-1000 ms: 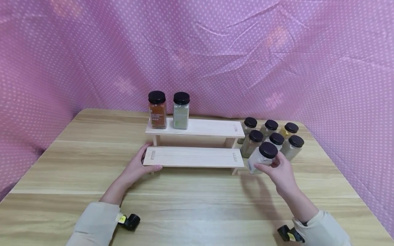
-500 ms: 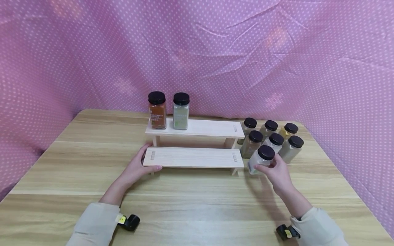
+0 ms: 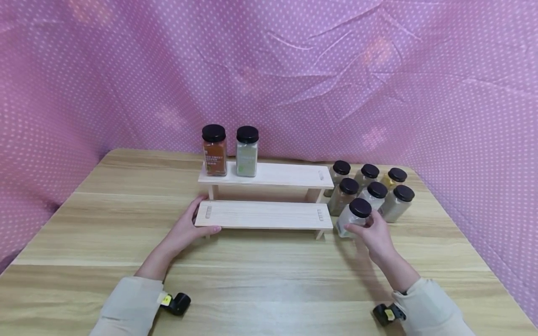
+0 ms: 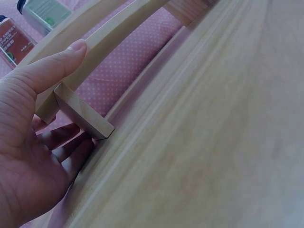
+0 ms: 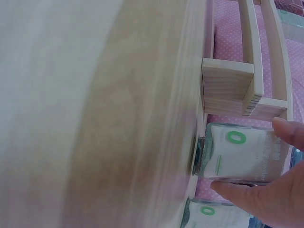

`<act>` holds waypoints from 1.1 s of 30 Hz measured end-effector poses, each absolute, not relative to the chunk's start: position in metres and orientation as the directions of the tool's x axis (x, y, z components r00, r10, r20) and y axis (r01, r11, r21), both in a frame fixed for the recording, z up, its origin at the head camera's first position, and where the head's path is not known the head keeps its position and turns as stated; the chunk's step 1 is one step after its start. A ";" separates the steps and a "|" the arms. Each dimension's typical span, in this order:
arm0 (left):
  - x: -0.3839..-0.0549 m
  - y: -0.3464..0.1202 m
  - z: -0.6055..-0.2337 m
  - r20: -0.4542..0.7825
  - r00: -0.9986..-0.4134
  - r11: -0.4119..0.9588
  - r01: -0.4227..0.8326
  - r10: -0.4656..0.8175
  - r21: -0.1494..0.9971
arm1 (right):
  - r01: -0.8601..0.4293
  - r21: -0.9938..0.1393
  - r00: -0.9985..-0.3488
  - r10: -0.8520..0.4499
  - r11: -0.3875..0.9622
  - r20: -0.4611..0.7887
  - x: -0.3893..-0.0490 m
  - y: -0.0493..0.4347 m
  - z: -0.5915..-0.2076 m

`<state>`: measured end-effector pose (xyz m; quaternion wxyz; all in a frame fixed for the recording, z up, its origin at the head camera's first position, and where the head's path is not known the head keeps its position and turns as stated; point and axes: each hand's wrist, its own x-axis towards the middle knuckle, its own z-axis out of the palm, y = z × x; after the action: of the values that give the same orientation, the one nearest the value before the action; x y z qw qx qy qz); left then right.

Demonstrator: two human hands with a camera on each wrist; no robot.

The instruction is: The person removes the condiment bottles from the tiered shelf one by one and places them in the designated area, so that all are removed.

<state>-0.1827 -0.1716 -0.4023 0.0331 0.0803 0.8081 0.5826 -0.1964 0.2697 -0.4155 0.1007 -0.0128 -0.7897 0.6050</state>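
At the left end of a two-step wooden spice rack (image 3: 264, 215), my left hand (image 3: 191, 226) grips the lower board. Its thumb lies on the front edge, and the fingers reach around behind the leg, as the left wrist view shows. My right hand (image 3: 376, 235) holds a glass spice jar (image 3: 348, 221) with a black lid and pale contents, thumb on one side and fingers on the other. This jar leans slightly, its base close over the table just right of the rack. In the right wrist view the jar (image 5: 244, 154) shows a green-marked label.
On the rack's upper board stand a red sweet pepper jar (image 3: 215, 156) and a pale green jar (image 3: 247, 156). Several more black-lidded jars (image 3: 397, 207) cluster at the table's back right. A pink dotted cloth (image 3: 269, 84) hangs behind the wooden table (image 3: 260, 289).
My right hand has shifted a little to the left with the jar, bringing it nearer the rack's right end. The left hand has stayed put on the rack.
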 end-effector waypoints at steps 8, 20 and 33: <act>-0.184 -0.172 -0.404 0.048 -0.984 0.307 0.100 0.173 0.946 | -0.092 -0.955 -0.984 0.119 0.281 0.129 -0.176 0.246 -0.381; -0.183 -0.172 -0.401 0.039 -0.983 0.295 0.091 0.178 0.951 | -0.093 -0.957 -0.980 0.144 0.275 0.136 -0.197 0.265 -0.417; -0.182 -0.172 -0.401 0.043 -0.983 0.301 0.096 0.177 0.949 | -0.102 -0.939 -0.984 0.106 0.329 0.144 -0.192 0.264 -0.414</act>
<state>-0.1824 -0.1720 -0.4012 0.0347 0.0849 0.8057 0.5853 -0.1920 0.2637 -0.4135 0.0898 -0.0013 -0.8102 0.5792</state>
